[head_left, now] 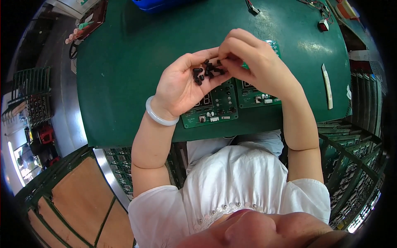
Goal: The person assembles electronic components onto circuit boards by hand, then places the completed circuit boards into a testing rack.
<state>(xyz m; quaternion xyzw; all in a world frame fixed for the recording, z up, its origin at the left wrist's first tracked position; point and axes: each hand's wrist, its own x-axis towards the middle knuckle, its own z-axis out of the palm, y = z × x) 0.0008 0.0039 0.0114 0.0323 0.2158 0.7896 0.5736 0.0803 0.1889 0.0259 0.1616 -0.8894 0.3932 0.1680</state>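
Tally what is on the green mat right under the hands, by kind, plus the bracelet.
Green circuit boards: 2
Pile of small black parts in left hand: 1 (too small to count singly)
White bracelet: 1
Total: 4

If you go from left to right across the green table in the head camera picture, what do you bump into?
Bracelet → left hand cupping black bits → right hand picking at them → white strip. The circuit boards lie under both hands, so they have no clear place in the row.
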